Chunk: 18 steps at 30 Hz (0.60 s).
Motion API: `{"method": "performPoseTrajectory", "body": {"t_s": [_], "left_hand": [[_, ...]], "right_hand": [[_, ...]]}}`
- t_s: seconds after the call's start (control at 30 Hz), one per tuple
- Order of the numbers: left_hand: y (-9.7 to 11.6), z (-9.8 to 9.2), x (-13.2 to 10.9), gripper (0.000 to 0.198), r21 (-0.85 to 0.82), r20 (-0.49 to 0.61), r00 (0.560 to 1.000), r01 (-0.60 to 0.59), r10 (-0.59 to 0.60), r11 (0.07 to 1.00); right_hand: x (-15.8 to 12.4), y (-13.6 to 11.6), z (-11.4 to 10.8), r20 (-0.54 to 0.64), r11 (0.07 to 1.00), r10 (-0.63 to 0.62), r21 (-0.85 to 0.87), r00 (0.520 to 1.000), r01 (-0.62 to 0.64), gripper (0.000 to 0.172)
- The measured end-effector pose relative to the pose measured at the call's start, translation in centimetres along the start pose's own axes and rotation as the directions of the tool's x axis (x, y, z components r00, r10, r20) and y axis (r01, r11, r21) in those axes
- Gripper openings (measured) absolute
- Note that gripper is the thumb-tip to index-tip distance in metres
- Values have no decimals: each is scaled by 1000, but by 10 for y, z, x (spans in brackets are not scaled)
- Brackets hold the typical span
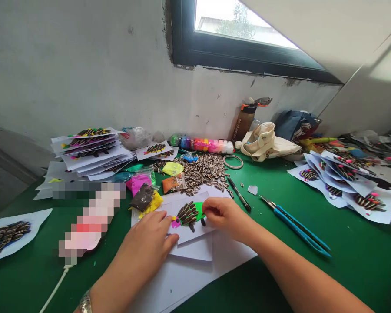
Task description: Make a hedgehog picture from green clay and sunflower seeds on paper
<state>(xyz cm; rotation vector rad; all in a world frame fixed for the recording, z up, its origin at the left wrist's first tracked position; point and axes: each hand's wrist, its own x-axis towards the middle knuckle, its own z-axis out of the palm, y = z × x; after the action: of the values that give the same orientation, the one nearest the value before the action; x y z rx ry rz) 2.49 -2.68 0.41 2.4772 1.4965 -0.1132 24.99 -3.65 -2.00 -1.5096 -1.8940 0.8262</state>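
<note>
My left hand (146,243) lies low and fairly flat, with its fingertips resting on the lower edge of a white card (195,230), and a metal bracelet (85,302) sits on that wrist. My right hand (223,217) is curled narrow, its fingertips at the right side of the card, though I cannot tell whether they pinch anything. Between my hands, on the card, is a seed figure (187,215): striped sunflower seeds in overlapping rows over green clay, with a dab of pink clay at its left end. The card sits on loose white paper sheets (189,278) on a green cutting mat (352,248). Just beyond are packets of pink, brown, yellow and orange clay (142,197), and a pixelated object (91,221) lies to my left, too blurred to name, with a white cable (54,291) running from it. To my right are a black marker (239,194) and a blue craft knife (295,226). Farther off lie a heap of loose sunflower seeds (202,171), a roll of tape (233,161), and stacks of finished seed pictures (91,148) on both sides. Against the wall stand a row of clay tubs (198,144), a canvas tote bag (260,141) and a brown water bottle (244,121), beneath a window (244,34).
</note>
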Motion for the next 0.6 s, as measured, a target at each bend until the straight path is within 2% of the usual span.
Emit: {"method": "performPoseTrajectory", "body": {"t_s": [0.27, 0.6], "left_hand": [[-4, 2, -1, 33, -21, -16, 999, -34, 34, 999], [7, -3, -1, 37, 2, -20, 999, 25, -25, 1000]], "right_hand": [[-1, -1, 2, 26, 999, -33, -14, 999, 34, 20], [-1, -1, 4, 2, 995, -74, -74, 997, 74, 24]]}}
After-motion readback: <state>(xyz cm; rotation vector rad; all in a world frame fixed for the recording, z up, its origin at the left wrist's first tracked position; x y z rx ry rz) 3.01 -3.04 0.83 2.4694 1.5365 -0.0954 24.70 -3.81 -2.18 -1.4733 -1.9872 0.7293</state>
